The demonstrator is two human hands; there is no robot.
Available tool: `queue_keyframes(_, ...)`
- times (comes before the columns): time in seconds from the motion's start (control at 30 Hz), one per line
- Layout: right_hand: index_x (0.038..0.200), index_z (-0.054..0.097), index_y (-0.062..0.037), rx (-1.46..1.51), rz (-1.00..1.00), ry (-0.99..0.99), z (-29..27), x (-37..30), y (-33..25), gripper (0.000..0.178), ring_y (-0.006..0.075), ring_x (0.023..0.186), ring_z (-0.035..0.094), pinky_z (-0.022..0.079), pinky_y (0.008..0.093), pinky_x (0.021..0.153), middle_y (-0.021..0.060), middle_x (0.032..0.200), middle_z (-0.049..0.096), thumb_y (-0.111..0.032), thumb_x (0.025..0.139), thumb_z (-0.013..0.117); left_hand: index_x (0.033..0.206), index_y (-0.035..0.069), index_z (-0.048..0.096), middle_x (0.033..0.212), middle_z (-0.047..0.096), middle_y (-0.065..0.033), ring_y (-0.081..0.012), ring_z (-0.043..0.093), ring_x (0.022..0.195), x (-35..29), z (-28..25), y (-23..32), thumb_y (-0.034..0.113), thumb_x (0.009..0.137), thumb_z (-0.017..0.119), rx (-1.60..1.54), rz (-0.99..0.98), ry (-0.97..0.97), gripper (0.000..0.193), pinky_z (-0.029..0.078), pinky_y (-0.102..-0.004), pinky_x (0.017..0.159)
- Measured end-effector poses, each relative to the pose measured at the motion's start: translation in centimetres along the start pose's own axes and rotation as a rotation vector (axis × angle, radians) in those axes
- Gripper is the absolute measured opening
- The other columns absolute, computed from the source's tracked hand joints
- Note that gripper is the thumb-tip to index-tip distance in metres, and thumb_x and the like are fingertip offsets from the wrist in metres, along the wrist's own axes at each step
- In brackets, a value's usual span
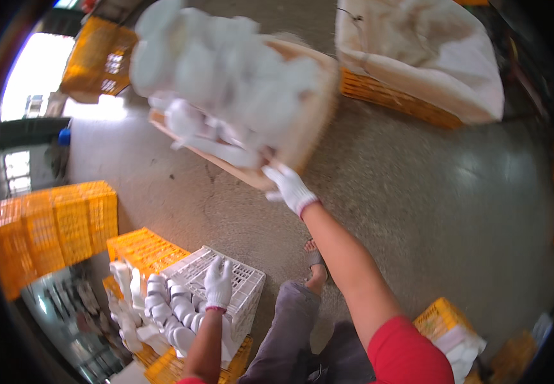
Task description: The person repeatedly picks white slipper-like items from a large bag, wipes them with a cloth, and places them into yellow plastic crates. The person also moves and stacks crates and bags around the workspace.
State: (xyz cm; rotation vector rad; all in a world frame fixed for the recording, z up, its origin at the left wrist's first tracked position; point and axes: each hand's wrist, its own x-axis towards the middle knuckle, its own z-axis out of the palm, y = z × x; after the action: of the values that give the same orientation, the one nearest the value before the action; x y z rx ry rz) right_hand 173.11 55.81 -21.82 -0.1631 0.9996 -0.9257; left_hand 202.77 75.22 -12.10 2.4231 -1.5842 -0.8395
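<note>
My right hand (288, 188), in a white glove, reaches forward and grips the near corner of a large tan bin (318, 121). Blurred by motion, this bin carries a high heap of white molded pieces (226, 64), whose exact kind I cannot make out. My left hand (219, 285), gloved too, is over an upturned-looking white plastic crate (245, 281), its fingers apart and nothing visible in them. Close to its left lie rows of white curved pieces (168, 301), resembling shoe soles or foot forms.
Yellow crates (59, 224) are stacked at the left, and another yellow crate (146, 249) touches the white one. A cloth-lined yellow crate (398, 96) stands far right. More yellow crates are at the far left (101, 57) and lower right (443, 317). My foot (315, 262) is on the concrete floor.
</note>
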Motion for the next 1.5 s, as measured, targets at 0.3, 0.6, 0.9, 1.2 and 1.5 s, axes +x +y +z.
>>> queue_keyframes(0.3, 0.164, 0.048, 0.002, 0.017, -0.418, -0.002, -7.4, -18.2, -4.0, 0.064, 0.0256, 0.146, 0.059, 0.05, 0.0412, 0.12, 0.0194, 0.162, 0.058, -0.034, 0.113, 0.064, 0.129, 0.002, 0.073, 0.131, 0.074, -0.0245, -0.0408, 0.068, 0.126, -4.9, 13.0, 7.1, 0.039, 0.107, 0.065, 0.151, 0.327, -0.423, 0.044, 0.054, -0.047, 0.108)
queue_keyframes(0.6, 0.13, 0.076, -0.0054, 0.829, -0.132, 0.946, -20.2, -56.8, 38.1, 0.034, 0.017, 0.104, 0.076, 0.063, 0.0368, 0.09, 0.0058, 0.113, 0.08, -0.031, 0.109, 0.07, 0.14, 0.002, 0.069, 0.141, 0.071, -0.0244, -0.0422, 0.066, 0.132, -28.7, 36.6, 17.2, 0.048, 0.103, 0.068, 0.386, 0.904, -1.068, 0.059, 0.051, -0.0501, 0.112)
queue_keyframes(0.9, 0.134, 0.069, -0.0102, 1.206, 0.175, 1.674, -23.3, -80.7, 75.0, 0.039, 0.0262, 0.096, 0.073, 0.063, 0.0441, 0.085, 0.0102, 0.116, 0.075, -0.041, 0.109, 0.066, 0.167, -0.008, 0.034, 0.171, 0.04, -0.033, -0.0409, 0.043, 0.159, -70.5, 57.0, 24.9, 0.06, 0.089, 0.084, 0.095, 0.929, -1.28, 0.115, 0.04, -0.0461, 0.128)
queue_keyframes(1.2, 0.159, 0.045, -0.0184, 1.19, -0.293, 1.7, -41.8, -94.5, 84.2, 0.049, 0.0389, 0.136, 0.058, 0.059, 0.0635, 0.101, 0.0134, 0.158, 0.052, -0.037, 0.114, 0.05, 0.148, -0.004, 0.053, 0.134, 0.071, -0.0346, -0.0474, 0.07, 0.128, -77.1, 64.3, 22.3, 0.031, 0.091, 0.071, 0.324, 1.03, -0.928, 0.07, 0.056, -0.0484, 0.11)
queue_keyframes(1.5, 0.168, 0.035, -0.0243, 1.271, 0.031, 1.465, -47.3, -101.5, 85.7, 0.06, 0.034, 0.141, 0.056, 0.056, 0.0575, 0.11, 0.0104, 0.166, 0.046, -0.03, 0.112, 0.057, 0.135, -0.001, 0.057, 0.118, 0.075, -0.0345, -0.0514, 0.073, 0.115, -68.2, 52.9, 15.1, 0.028, 0.093, 0.068, 0.381, 0.676, -0.882, 0.052, 0.058, -0.0538, 0.099)
